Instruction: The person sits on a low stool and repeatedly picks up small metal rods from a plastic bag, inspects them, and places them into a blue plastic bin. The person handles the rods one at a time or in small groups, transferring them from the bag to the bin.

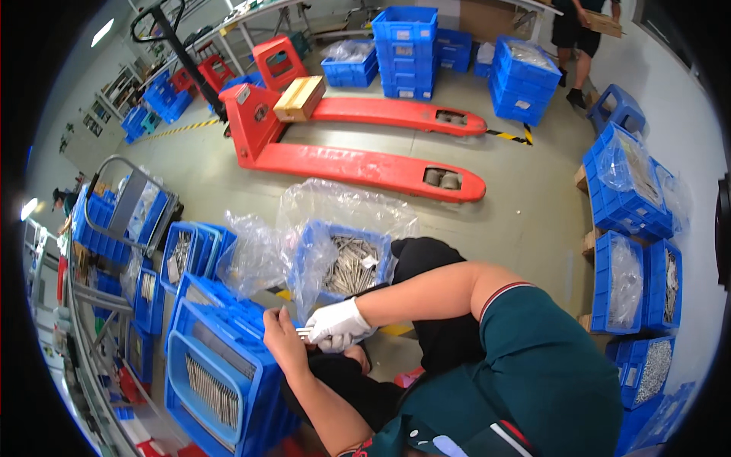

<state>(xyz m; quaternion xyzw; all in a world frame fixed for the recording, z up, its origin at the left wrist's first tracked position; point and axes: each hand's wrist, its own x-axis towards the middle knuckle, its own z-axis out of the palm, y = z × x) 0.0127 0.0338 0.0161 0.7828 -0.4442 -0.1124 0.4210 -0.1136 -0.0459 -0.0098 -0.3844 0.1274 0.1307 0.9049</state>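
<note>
Metal strip (304, 332) lies left-right — pinched between both hands' grip (283, 340), (336, 325).

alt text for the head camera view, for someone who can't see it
A seated person's bare left hand and white-gloved right hand hold a small metal part together above a blue crate of metal strips. A bag-lined blue crate of metal pieces sits ahead, with a red pallet jack beyond.

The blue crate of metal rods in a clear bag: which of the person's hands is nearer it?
Right. The gloved right hand lies just below the crate; the bare left hand sits lower left.
</note>
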